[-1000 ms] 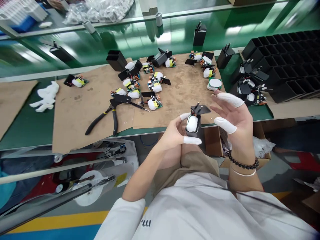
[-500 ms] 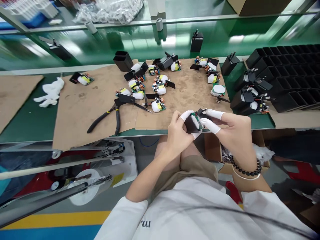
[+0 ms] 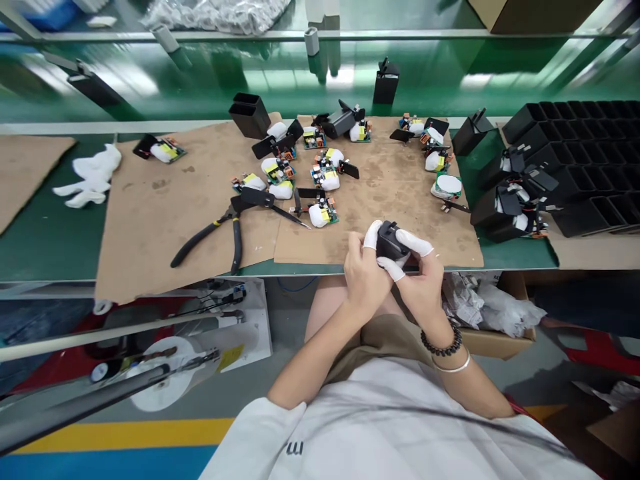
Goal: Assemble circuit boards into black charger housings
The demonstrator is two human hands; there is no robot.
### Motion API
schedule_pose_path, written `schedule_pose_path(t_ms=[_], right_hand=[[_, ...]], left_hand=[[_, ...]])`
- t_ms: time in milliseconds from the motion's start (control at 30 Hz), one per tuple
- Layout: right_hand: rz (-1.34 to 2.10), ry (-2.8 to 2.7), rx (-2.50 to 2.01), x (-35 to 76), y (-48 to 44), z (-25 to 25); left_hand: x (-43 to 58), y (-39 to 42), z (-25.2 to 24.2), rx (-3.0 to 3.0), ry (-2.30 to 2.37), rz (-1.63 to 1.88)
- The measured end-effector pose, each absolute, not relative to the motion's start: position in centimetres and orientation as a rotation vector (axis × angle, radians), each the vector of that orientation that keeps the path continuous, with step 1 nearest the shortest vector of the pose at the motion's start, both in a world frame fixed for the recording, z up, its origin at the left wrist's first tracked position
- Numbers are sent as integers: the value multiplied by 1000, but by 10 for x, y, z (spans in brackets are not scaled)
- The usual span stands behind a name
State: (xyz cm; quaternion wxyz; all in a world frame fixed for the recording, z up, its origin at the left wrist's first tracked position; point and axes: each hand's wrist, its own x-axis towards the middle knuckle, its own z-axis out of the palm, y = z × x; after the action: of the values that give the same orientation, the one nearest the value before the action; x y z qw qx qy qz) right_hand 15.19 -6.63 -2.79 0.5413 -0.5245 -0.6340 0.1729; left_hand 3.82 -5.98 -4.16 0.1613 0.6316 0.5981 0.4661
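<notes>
Casing (image 3: 390,242), black and boxy.

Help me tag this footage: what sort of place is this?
Probably an electronics assembly workshop: circuit boards and pliers lie on cardboard, and black casings stand in rows nearby.

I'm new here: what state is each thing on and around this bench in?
Black case: held in both hands; cap seating unclear
Left hand: gripping it
Right hand: gripping it
Pliers: lying down, handles spread
White glove: lying unworn
Loose circuit boards: uncased, parts exposed
Rowed cases: open ends up
Carton: open, holding crumpled plastic
</notes>
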Motion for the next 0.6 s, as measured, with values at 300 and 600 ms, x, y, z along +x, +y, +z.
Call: schedule_pose_path(t_ms=[300, 600], right_hand=[[315, -1600, -1144, 168, -55, -10], [199, -1716, -1215, 153, -62, -16]], left_hand=[[-31, -86, -44, 2039, 1825, 1383], [-45, -89, -46, 1953, 1810, 1609]])
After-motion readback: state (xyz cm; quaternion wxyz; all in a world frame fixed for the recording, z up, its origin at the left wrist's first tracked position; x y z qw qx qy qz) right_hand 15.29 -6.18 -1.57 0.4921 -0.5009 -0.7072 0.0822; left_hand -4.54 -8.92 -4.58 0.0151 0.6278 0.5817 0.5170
